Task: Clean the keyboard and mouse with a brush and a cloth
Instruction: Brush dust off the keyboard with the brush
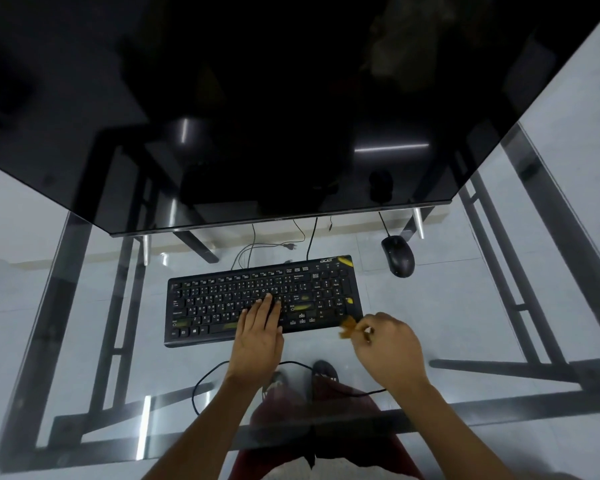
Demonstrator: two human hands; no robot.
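A black keyboard [222, 299] with yellow smudges lies in the middle of a glass desk [465, 306]. My left hand [260, 332] rests flat on its keys, fingers straight. To the right, my right hand [388, 348] grips a small brush whose tan bristles [347, 328] touch the keyboard's near right corner; the handle is mostly hidden in my fist. A black wired mouse [398, 255] sits beyond the keyboard at the right. No cloth is in view.
A large dark monitor [257, 116] overhangs the far half of the desk. Cables [253, 249] trail behind the keyboard, and another cable [201, 382] loops near the front edge. The black desk frame [499, 237] and my legs [326, 427] show through the glass.
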